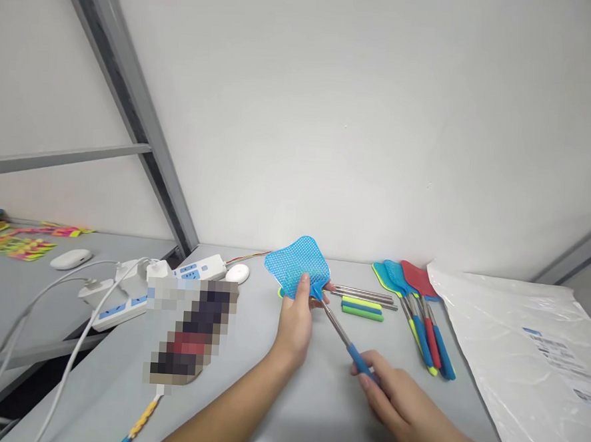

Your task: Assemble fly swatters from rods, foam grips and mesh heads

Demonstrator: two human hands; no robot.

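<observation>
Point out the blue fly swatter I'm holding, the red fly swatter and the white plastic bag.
Blue fly swatter (293, 264): head view, on its mesh head.
Red fly swatter (418, 278): head view, on its flat head.
White plastic bag (512, 354): head view, on its wrinkled upper face.

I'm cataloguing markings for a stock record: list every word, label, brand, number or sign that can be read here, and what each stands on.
No text can be read in this picture.
White plastic bag: printed labels, too small and blurred to read.
Pixelated object: masked, so any text on it is hidden.
Held blue swatter: no lettering can be made out.
White power strip: no legible marking.
</observation>
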